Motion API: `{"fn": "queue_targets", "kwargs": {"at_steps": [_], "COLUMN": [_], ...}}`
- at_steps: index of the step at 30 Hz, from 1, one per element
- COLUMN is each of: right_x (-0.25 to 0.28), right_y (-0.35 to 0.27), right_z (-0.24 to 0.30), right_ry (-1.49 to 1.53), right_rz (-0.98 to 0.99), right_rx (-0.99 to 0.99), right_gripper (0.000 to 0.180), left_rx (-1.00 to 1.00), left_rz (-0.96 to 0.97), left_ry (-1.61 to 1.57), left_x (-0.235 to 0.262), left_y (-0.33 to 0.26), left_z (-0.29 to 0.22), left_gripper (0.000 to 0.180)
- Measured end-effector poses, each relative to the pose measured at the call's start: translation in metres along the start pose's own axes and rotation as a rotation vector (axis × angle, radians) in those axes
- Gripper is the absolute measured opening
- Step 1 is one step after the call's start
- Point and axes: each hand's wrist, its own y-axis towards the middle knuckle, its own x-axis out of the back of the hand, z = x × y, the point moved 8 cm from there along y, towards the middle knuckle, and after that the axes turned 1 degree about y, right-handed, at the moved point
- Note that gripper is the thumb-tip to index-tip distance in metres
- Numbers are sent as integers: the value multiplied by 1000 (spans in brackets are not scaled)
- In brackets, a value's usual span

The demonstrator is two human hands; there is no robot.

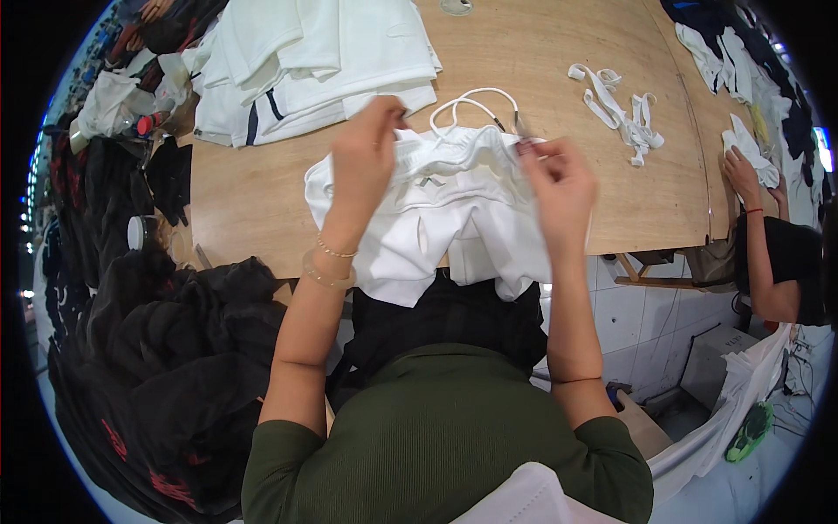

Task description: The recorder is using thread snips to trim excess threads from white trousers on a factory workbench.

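White shorts (410,231) lie spread at the near edge of a wooden table (532,52), waistband away from the person and legs hanging over the edge toward the lap. A small grey mark (429,182) sits inside the waistband, too small to read. A white cord (471,94) loops up past the waistband onto the table, with 2 dark tips.

The left hand (367,144), with 2 bracelets (330,262) at its wrist, is at the waistband's left part, fingers curled and blurred; I cannot tell whether they grasp cloth. The right hand (559,179) is at the waistband's right end, thumb and fingers drawn close together beside a cord tip; whether they pinch cloth, cord or nothing, I cannot tell.

Folded white garments (327,48) with dark stripes lie at the upper left of the table, and a loose bundle of white straps (620,118) lies to the right. Dark cloth (188,341) is heaped at the left, bearing red lettering in 2 places. Under the table, a grey box (716,358) carries small dark letters. At the far right, a co-worker's hand (742,177) touches white cloth (751,153).
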Motion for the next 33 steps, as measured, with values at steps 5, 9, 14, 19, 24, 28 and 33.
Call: {"fn": "queue_targets", "kwargs": {"at_steps": [5, 9, 14, 19, 24, 28, 33], "right_x": [80, 96, 55, 27, 18, 16, 17], "right_y": [30, 27, 25, 29, 35, 33, 30], "right_z": [-38, -50, -63, -65, -92, -97, -97], "right_ry": [262, 103, 40, -69, 68, 166, 296], "right_rz": [-223, -270, -34, 36, 108, 103, 121], "right_rx": [35, 32, 66, 231, 84, -5, -78], "right_gripper": [18, 19, 20, 30, 20, 18, 15], "left_rx": [236, -29, -227, -108, -13, 65, 136], "left_rz": [-240, -164, 123, 223, 199, 102, 38], "left_ry": [184, 349, 31, -23, 97, 45, -67], "left_x": [47, 27, -51, -103, -118, -115, -116], "left_y": [-5, -11, -25, -28, -30, -33, -35], "left_z": [9, -23, -77, -78, -49, -47, -61], "left_gripper": [39, 43, 32, 16, 13, 10, 10]}}
